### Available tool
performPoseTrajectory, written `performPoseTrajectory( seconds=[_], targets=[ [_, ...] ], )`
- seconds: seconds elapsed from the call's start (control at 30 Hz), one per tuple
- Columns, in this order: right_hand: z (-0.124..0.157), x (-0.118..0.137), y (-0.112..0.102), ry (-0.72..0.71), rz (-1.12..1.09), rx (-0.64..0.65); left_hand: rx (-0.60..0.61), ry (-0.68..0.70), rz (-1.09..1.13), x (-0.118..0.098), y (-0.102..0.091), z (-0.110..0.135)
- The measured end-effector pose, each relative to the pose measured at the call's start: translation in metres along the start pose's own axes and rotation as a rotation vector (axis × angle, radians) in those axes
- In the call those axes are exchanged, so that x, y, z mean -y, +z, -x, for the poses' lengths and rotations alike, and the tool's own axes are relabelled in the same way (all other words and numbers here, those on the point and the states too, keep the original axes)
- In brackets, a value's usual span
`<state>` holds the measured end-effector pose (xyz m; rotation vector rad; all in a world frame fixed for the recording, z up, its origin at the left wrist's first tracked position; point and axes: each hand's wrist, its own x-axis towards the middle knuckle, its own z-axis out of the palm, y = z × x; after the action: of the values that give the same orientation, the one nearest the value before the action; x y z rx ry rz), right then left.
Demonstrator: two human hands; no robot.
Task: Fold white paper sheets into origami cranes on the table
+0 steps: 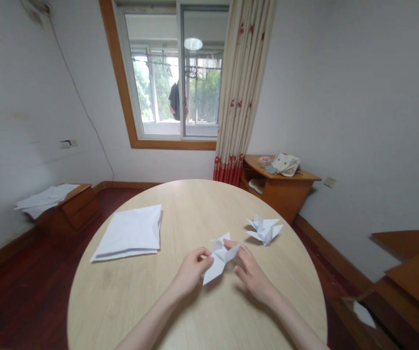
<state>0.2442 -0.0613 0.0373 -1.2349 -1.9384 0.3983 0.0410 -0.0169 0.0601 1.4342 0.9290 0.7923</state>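
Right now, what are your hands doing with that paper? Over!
Left hand pinching folded white paper. Right hand touching its right side. Origami crane on the table, just beyond, clear of both hands. Over.

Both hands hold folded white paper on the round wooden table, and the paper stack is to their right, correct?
No, the head view shows the flat white paper stack left of the hands, not right. The left hand and right hand do hold the folded white paper.
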Motion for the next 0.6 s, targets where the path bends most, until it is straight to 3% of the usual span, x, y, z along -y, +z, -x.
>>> performPoseTrajectory(
  seconds=[0.2,0.33,0.6],
  targets=[
    [0.004,-0.001,-0.032,0.16,0.014,-0.306,0.063,-0.022,0.032,-0.016,0.02,-0.015],
    [0.0,-0.005,-0.053,0.236,-0.004,-0.444,0.102,-0.023,0.034,-0.026,0.031,-0.024],
    [-0.027,-0.017,-0.091,0.346,-0.099,-0.465,0.21,0.016,0.014,-0.058,0.033,-0.04]
  ],
)
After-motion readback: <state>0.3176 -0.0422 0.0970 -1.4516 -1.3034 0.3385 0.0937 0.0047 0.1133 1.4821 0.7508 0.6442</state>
